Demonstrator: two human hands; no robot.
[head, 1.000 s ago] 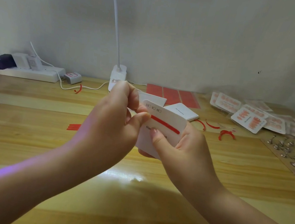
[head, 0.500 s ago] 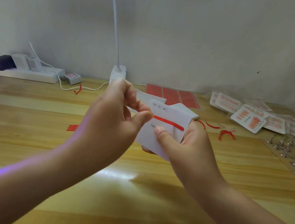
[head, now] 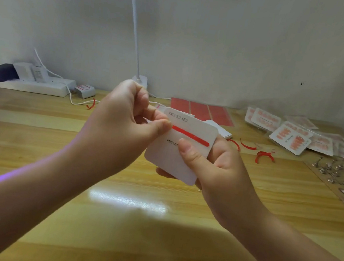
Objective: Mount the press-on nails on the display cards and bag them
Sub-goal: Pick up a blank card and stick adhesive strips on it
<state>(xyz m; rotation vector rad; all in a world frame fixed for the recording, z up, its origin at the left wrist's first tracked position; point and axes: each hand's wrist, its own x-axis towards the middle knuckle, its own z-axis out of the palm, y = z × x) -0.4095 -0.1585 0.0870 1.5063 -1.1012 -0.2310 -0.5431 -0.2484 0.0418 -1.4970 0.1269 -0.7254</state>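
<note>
A white display card with printed text and a red adhesive strip across it is held above the wooden table. My right hand grips the card from below, thumb pressed on its face under the strip. My left hand pinches the left end of the red strip between thumb and forefinger. A small stack of blank white cards lies on the table behind my hands. Bagged cards with pink nails are piled at the right. Loose silver nails on a brown sheet lie at the far right.
Red adhesive sheets lie at the back by the wall. Peeled red strip scraps are scattered right of my hands. A white power strip with plugs and a cable sits at the back left. A white lamp stem rises behind my left hand.
The card has tilted and shifted slightly right and down in my hands. My left thumb and forefinger have closed on the strip's left end.
</note>
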